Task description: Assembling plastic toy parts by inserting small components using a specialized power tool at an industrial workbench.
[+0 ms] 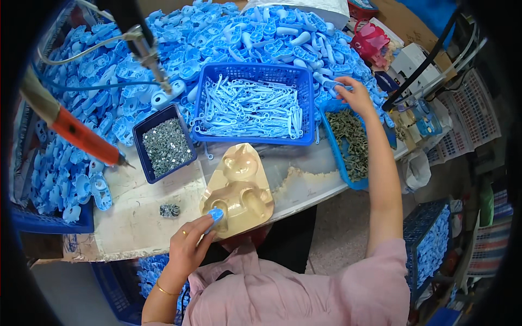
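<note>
Pink cloth of the wearer's top (293, 296) spreads across the bottom of the frame, nearest the lens. Just above, at lower centre, the left hand (190, 242) pinches a small blue piece (216, 214) at the lower-left edge of a tan moulded cradle (239, 190). Toward the upper right, the right hand (356, 96) has its fingers at a pale-blue shell part (328, 83) on the heap's edge; whether they grip it, I cannot tell. Good handling here would mean lifting one part cleanly, without dragging its neighbours, while the left piece is kept steady and clear of the cradle's hollows. Stained and pale, the bench (130, 217) carries a large blue heap (272, 35) along the top, a basket (250, 140) of looped sticks (247, 108) at centre and a tray (143, 156) of small metal bits. An orange-handled driver (89, 138) hangs at left; speckled floor (340, 233) and a dark crate (416, 233) show lower right.
</note>
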{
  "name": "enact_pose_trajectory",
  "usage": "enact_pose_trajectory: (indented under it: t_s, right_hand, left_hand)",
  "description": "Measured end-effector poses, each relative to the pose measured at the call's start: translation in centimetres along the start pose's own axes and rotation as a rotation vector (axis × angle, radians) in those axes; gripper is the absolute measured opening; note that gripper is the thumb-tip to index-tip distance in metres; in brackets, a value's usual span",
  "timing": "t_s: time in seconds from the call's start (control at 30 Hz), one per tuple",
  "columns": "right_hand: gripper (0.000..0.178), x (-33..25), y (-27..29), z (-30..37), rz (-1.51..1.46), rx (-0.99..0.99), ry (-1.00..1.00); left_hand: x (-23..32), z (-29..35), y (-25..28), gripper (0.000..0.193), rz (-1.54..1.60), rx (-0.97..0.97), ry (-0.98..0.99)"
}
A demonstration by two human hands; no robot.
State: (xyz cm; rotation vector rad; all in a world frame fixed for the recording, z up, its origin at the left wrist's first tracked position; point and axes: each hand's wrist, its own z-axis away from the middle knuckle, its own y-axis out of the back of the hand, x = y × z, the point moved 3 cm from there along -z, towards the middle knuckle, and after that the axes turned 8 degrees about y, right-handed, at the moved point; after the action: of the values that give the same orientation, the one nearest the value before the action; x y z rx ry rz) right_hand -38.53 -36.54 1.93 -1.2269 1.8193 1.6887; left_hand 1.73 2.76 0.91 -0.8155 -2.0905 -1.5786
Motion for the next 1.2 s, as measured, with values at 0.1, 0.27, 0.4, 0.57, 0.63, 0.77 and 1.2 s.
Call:
enact_pose_trajectory:
  t_s: [0.1,0.27,0.4,0.57,0.63,0.77,1.2]
  right_hand:
    - [0.029,1.2,0.2,-1.7,0.385,0.214,0.218]
    - [0.033,0.8,0.5,-6.7,0.608,0.470,0.378]
    - [0.031,1.7,0.4,-8.6,1.050,0.389,0.265]
    - [0.030,0.1,1.9,-7.1,0.871,0.444,0.222]
    - [0.031,-0.5,3.0,-4.9,0.435,0.365,0.108]
    - [0.030,-4.4,0.9,0.3,-0.419,0.176,-0.012]
    - [0.019,-19.7,-18.2,16.5,0.030,-0.673,0.635]
  left_hand:
    - [0.1,0.2,0.1,0.037,-0.012,-0.006,0.023]
    - [0.1,0.4,0.3,0.038,-0.023,0.004,0.041]
    - [0.1,0.4,0.3,0.038,-0.030,0.025,0.041]
    - [0.2,0.8,0.5,0.038,-0.147,0.050,-0.079]
    - [0.3,0.6,0.1,0.038,-0.193,0.053,-0.124]
    - [0.0,0.1,-0.8,0.037,-0.283,0.047,-0.180]
    - [-1.0,0.7,-3.2,0.054,-0.303,-0.023,-0.188]
